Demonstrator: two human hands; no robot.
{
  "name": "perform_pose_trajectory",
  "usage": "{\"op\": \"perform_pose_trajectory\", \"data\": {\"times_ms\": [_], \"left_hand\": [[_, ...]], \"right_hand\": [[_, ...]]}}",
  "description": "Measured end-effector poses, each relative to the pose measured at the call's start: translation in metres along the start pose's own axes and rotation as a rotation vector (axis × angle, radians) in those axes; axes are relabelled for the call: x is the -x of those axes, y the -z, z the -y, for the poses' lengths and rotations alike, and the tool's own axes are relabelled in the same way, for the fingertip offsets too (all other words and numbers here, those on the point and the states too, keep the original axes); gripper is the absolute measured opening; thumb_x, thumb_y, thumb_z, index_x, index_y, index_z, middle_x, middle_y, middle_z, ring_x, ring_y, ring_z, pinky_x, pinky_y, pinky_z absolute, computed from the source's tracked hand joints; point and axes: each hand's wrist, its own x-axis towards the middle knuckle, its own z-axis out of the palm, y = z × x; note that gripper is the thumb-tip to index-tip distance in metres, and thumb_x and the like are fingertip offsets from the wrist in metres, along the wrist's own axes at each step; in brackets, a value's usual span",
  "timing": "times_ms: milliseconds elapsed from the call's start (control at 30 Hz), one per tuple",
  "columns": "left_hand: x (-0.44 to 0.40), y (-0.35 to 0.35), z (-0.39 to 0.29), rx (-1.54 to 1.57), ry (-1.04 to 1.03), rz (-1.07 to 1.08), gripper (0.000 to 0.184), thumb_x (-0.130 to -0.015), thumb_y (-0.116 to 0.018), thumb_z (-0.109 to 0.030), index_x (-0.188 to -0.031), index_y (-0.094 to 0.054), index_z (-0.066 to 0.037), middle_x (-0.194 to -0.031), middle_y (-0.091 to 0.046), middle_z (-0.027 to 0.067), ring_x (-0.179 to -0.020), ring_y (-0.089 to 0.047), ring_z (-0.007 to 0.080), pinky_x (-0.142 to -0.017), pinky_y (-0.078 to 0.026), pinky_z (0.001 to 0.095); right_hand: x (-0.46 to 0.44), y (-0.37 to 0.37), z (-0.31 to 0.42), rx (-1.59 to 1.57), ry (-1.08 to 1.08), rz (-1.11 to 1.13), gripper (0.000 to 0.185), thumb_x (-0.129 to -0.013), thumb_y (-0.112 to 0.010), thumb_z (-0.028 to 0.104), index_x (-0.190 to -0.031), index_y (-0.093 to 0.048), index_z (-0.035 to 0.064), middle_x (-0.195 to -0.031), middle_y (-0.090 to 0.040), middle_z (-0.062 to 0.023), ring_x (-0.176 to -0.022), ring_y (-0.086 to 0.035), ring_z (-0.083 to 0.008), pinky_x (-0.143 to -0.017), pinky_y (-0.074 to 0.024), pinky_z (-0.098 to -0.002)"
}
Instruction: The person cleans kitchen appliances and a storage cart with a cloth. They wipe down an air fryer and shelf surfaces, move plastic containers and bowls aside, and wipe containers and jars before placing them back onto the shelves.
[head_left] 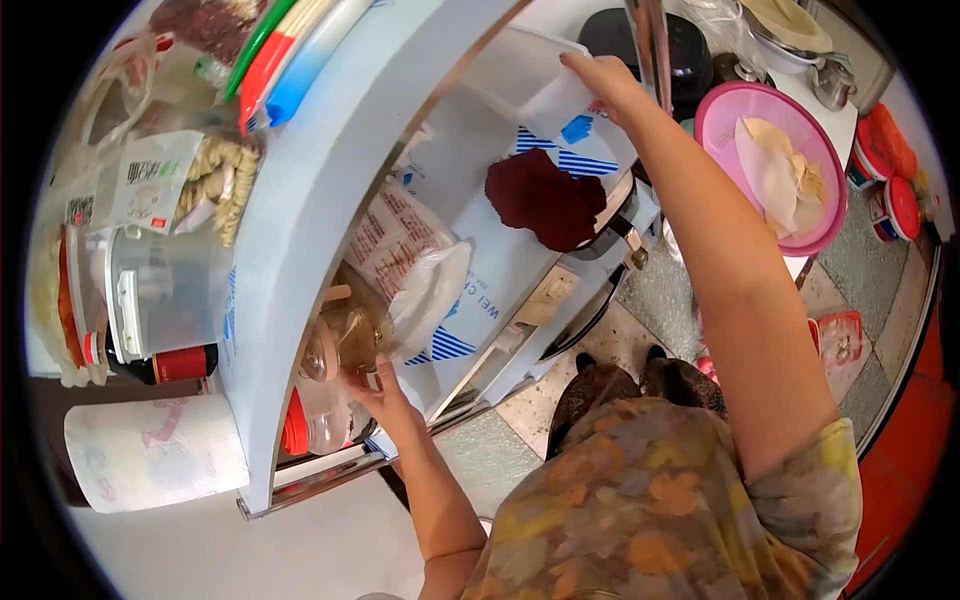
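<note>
Inside the light blue-lined cabinet, my left hand (388, 398) reaches to a brownish clear jar (352, 335), with thumb and fingers closed at its lower side; part of the fingers is hidden. My right hand (607, 88) stretches far forward, gripping the edge of a translucent white plastic box (530, 75). Between the hands, a dark red cloth (548, 202) lies on the shelf liner (490, 270). Closer to my left hand is a white plastic bag with red print (400, 235). A clear jar with a red lid (295, 424) stands just beside that hand.
An upper shelf (300, 130) curves over the left side, with a food bag (150, 180), a clear container (165, 290) and a paper towel roll (155, 452). On the right are a pink basin (712, 125), a black appliance (690, 60) and red-lidded tubs (900, 208).
</note>
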Motion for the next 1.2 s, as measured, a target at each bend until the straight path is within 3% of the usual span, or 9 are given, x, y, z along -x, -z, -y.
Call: {"op": "perform_pose_trajectory", "data": {"times_ms": [267, 367, 467, 600, 667, 733, 800, 1000, 1200], "left_hand": [[-0.015, -0.013, -0.014, 0.108, -0.001, -0.134, 0.052, -0.084, -0.061, -0.017, -0.125, -0.035, 0.002, -0.122, -0.046, 0.0136, -0.110, -0.045, 0.0212, -0.097, -0.033, 0.0317], [-0.024, -0.014, -0.003, 0.118, -0.020, -0.168, 0.054, -0.081, -0.065, -0.015, -0.123, -0.035, 0.001, -0.120, -0.048, 0.0132, -0.108, -0.047, 0.0212, -0.096, -0.035, 0.0323], [-0.034, -0.010, 0.010, 0.093, -0.061, -0.205, 0.057, -0.078, -0.069, -0.016, -0.121, -0.037, 0.002, -0.118, -0.049, 0.0133, -0.107, -0.047, 0.0221, -0.094, -0.038, 0.0331], [-0.041, -0.011, 0.014, 0.132, -0.092, -0.204, 0.061, -0.074, -0.072, -0.014, -0.121, -0.036, 0.001, -0.117, -0.049, 0.0134, -0.106, -0.048, 0.0233, -0.094, -0.039, 0.0341], [-0.041, -0.012, 0.011, 0.133, -0.076, -0.209, 0.062, -0.073, -0.073, -0.014, -0.121, -0.036, 0.000, -0.118, -0.049, 0.0134, -0.106, -0.048, 0.0232, -0.094, -0.038, 0.0340], [-0.042, -0.013, 0.007, 0.134, -0.065, -0.218, 0.064, -0.073, -0.074, -0.014, -0.122, -0.035, -0.001, -0.119, -0.048, 0.0133, -0.106, -0.048, 0.0230, -0.095, -0.038, 0.0340], [-0.044, -0.011, 0.003, 0.159, -0.025, -0.203, 0.066, -0.072, -0.074, -0.014, -0.124, -0.034, -0.002, -0.121, -0.047, 0.0129, -0.107, -0.048, 0.0228, -0.095, -0.038, 0.0335], [-0.045, -0.012, 0.001, 0.081, -0.110, -0.178, 0.065, -0.075, -0.071, -0.009, -0.126, -0.032, -0.002, -0.124, -0.045, 0.0130, -0.109, -0.047, 0.0221, -0.095, -0.037, 0.0330], [-0.037, -0.001, 0.008, 0.049, -0.030, -0.129, 0.051, -0.079, -0.067, -0.010, -0.122, -0.041, 0.000, -0.116, -0.052, 0.0114, -0.101, -0.052, 0.0204, -0.090, -0.041, 0.0317]], "right_hand": [[-0.038, 0.004, -0.027, 0.148, 0.023, 0.000, 0.061, -0.073, -0.057, 0.044, -0.099, -0.057, -0.0112, -0.090, -0.060, -0.0212, -0.076, -0.060, -0.0297, -0.065, -0.0478, -0.0389], [-0.034, 0.013, -0.031, 0.284, 0.042, 0.020, 0.066, -0.075, -0.053, 0.049, -0.106, -0.055, -0.0089, -0.096, -0.060, -0.0234, -0.086, -0.061, -0.0327, -0.072, -0.0481, -0.0402], [-0.029, 0.011, -0.040, 0.140, 0.102, 0.039, 0.069, -0.075, -0.053, 0.050, -0.116, -0.050, -0.0057, -0.107, -0.057, -0.0246, -0.096, -0.058, -0.0340, -0.078, -0.0470, -0.0402], [0.003, 0.011, -0.048, 0.189, 0.185, -0.203, 0.061, -0.078, -0.053, 0.041, -0.121, -0.047, -0.0012, -0.118, -0.050, -0.0255, -0.104, -0.052, -0.0357, -0.088, -0.0410, -0.0412], [0.027, 0.015, -0.055, 0.374, 0.611, -0.428, 0.048, -0.080, -0.051, 0.032, -0.116, -0.051, 0.0015, -0.108, -0.054, -0.0227, -0.097, -0.053, -0.0355, -0.085, -0.0412, -0.0410], [0.062, 0.009, -0.054, 0.250, 0.801, -0.425, 0.033, -0.081, -0.051, 0.019, -0.110, -0.054, 0.0036, -0.098, -0.055, -0.0182, -0.086, -0.055, -0.0312, -0.078, -0.0440, -0.0380], [0.109, -0.003, -0.044, 0.096, 0.674, -0.242, 0.026, -0.081, -0.049, 0.008, -0.106, -0.055, 0.0043, -0.094, -0.056, -0.0143, -0.081, -0.056, -0.0265, -0.075, -0.0456, -0.0347], [0.200, -0.069, -0.053, -0.111, 0.522, 0.553, 0.025, -0.078, -0.051, 0.004, -0.103, -0.055, 0.0027, -0.088, -0.058, -0.0135, -0.080, -0.058, -0.0254, -0.073, -0.0470, -0.0319], [0.240, -0.135, -0.046, -0.042, 0.452, 0.826, 0.029, -0.077, -0.052, 0.007, -0.105, -0.053, -0.0013, -0.086, -0.060, -0.0161, -0.081, -0.059, -0.0297, -0.072, -0.0474, -0.0356]]}}
